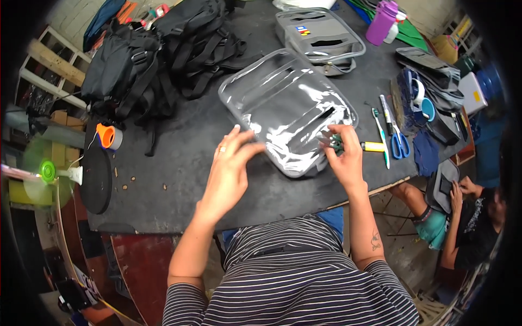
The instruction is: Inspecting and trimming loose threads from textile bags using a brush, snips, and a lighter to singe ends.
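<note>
Ample near-edge tabletop (147, 201) is left free beside the spread left fingers (251, 149); the right fingers (345, 131), pinching a dark tool (335, 143), are flanked by yellow marker (374, 146) and scissors (401, 148).

Black strapped bags (128, 68) heap together in the upper left of the frame, while a purple bottle (382, 23) stands at the upper right. Right of centre, a toothbrush (383, 140) lies beside blue-handled scissors (401, 146). A green-centred fan (48, 171) blurs at the far left; a seated co-worker (476, 233) handles a grey piece (446, 182) at lower right.
</note>
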The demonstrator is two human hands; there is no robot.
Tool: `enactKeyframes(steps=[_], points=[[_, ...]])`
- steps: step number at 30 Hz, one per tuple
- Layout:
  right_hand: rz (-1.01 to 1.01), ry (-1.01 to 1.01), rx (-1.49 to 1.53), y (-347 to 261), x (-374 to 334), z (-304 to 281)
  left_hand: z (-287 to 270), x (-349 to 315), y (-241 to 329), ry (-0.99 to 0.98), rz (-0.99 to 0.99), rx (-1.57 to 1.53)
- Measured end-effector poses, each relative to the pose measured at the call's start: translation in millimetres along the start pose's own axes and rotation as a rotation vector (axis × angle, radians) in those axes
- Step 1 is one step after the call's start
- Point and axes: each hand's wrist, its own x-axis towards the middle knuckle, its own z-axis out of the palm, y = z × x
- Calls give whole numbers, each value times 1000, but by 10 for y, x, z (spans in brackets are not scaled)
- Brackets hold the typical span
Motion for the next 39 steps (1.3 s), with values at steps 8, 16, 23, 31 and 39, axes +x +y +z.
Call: enactKeyframes(steps=[8, 16, 23, 31, 39], points=[[86, -15, -89, -20, 109, 80, 481, -24, -357, 263, -523, -902], [169, -25, 311, -613, 149, 273, 578, 464, -528, 84, -562, -1052], [231, -124, 254, -549, -11, 490, 734, 363, -373, 230, -614, -1441], [148, -27, 262, -541, -31, 435, 774, 333, -296, 276, -576, -1527], [233, 442, 527, -35, 39, 66, 495, 427, -201, 404, -449, -1422]])
